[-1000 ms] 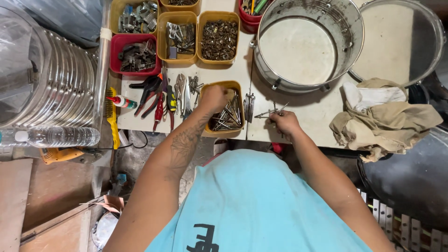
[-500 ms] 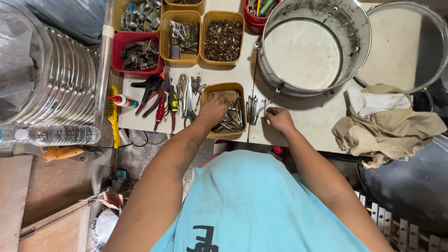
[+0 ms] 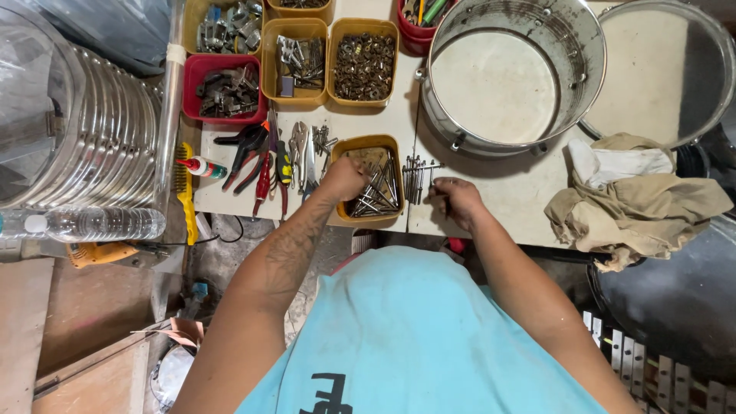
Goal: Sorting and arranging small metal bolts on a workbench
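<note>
My left hand (image 3: 343,179) reaches into a yellow tub (image 3: 396,150) of long metal bolts at the front of the white workbench, its fingers curled down among them. My right hand (image 3: 455,200) rests on the bench just right of the tub, fingers pinched on a thin bolt. A short row of similar bolts (image 3: 418,173) lies on the bench between the tub and my right hand.
Pliers and cutters with red and black handles (image 3: 264,157) lie left of the tub. Yellow and red tubs of hardware (image 3: 299,54) line the back. A shiny metal drum shell (image 3: 586,69) and crumpled rags (image 3: 636,195) sit right. A plastic bottle (image 3: 84,225) lies left.
My left hand has pushed deeper into the bolt tub. My right hand has drawn back slightly toward the bench's front edge.
</note>
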